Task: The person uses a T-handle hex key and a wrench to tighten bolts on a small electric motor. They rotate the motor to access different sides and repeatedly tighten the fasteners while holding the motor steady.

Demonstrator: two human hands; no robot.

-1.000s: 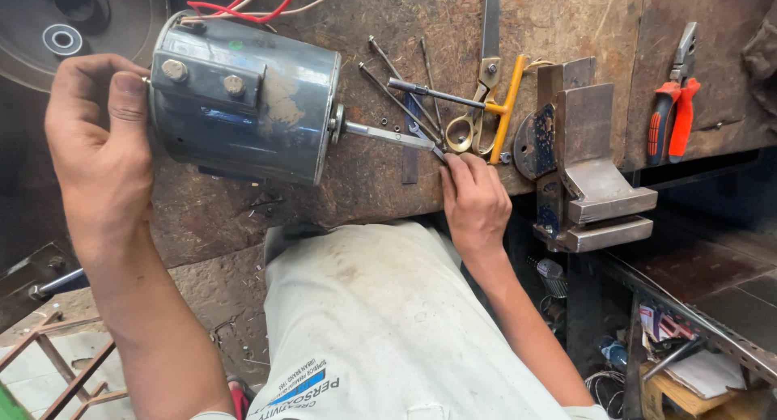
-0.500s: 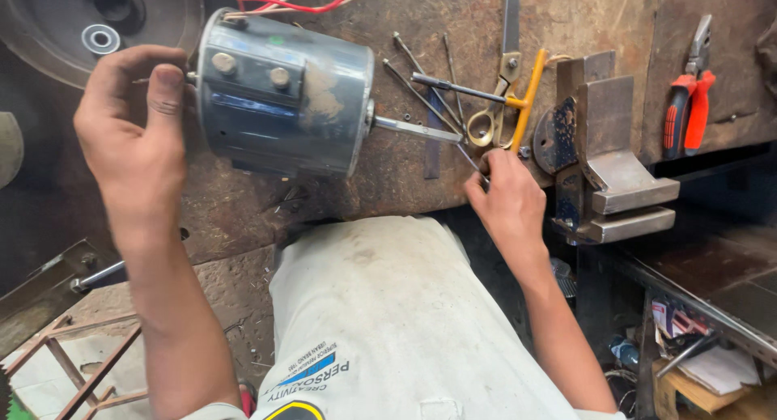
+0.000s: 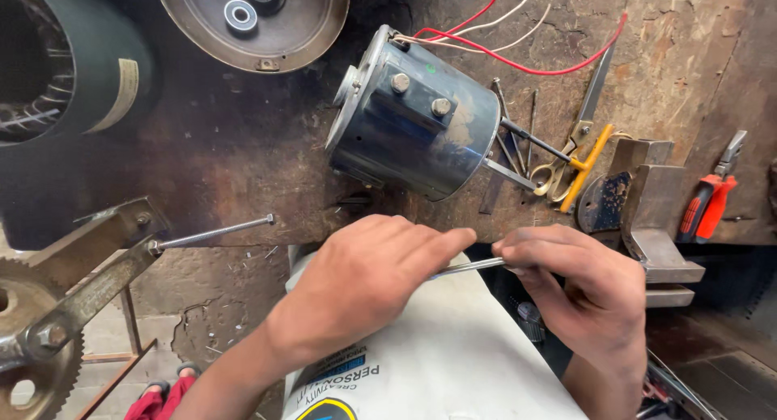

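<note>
Fingertips of both hands are being closed on a thin metal rod point(image 3: 473, 266), held level between them: the left hand point(image 3: 368, 286) is pinching its left end, the right hand point(image 3: 579, 286) its right. Its long axis is running left to right, just before the bench edge. Beyond, a motor point(image 3: 413, 133) is lying tilted on the bench point(image 3: 243, 169).

This is a workshop where machines get fixed. The rusty, stained metal workbench point(image 3: 243, 169) is dirty and scratched. A round grey-blue electric motor point(image 3: 413, 133) with red and white wires point(image 3: 518, 60) lies on it. Beside it are thin metal rods point(image 3: 518, 137), small scissors with yellow handles point(image 3: 554, 177), a grey metal vise point(image 3: 647, 218) and red-handled pliers point(image 3: 708, 205). A round metal motor cover point(image 3: 255, 23) sits at the top. A toothed metal gear wheel point(image 3: 32, 347) is at the left.
</note>
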